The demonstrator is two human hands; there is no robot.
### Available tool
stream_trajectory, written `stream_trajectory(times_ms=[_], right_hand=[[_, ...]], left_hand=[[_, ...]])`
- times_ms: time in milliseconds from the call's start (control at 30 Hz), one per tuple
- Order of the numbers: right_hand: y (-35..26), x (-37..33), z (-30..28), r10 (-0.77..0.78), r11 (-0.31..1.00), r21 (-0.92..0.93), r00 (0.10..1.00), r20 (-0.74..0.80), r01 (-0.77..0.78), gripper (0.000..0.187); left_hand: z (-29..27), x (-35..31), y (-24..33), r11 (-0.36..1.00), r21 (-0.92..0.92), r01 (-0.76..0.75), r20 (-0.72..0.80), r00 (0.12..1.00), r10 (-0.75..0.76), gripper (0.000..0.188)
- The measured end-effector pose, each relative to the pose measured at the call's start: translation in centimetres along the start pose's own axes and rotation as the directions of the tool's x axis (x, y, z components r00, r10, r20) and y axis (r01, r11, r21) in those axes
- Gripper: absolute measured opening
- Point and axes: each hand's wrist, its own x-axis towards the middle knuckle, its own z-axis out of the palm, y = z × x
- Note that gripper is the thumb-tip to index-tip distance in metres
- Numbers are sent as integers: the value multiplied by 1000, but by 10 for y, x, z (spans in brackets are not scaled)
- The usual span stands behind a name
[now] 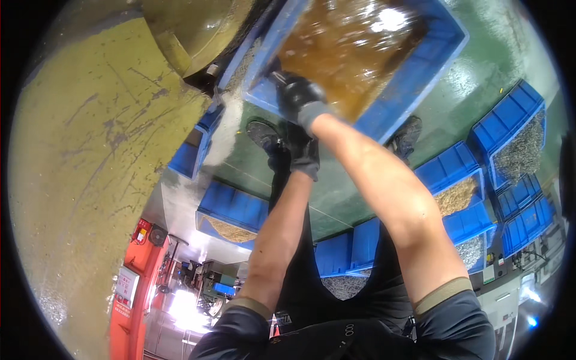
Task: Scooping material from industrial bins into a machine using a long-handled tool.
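A large blue bin (384,129) lies at the top centre, filled with brown, glinting contents (342,54) that look wet and blurred. Over its near left corner is my right hand (299,96), in a black glove with a grey cuff, fingers curled closed. Whatever it grips there is dark and cannot be made out. Just below, my left hand (303,149), gloved the same way, is close to the bin's near rim and partly behind the right hand. Its fingers are hidden.
A large yellow-green, scratched metal surface (90,120) fills the left side, with a rounded basin above it. Blue bins (233,207) of small parts stand around my legs, more (507,120) at the right. My shoes (264,135) are on the green floor (336,192).
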Motion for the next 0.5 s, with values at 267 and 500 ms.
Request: stream_trajectory(times_ms=[267, 500], right_hand=[[43, -51, -18, 141, 985, -107, 987, 71, -133, 38], [116, -94, -42, 59, 967, -252, 996, 60, -41, 32]], left_hand=[[-10, -13, 30, 915, 404, -11, 384, 910, -158, 37], [9, -28, 27, 914, -215, 345, 221, 928, -298, 56]])
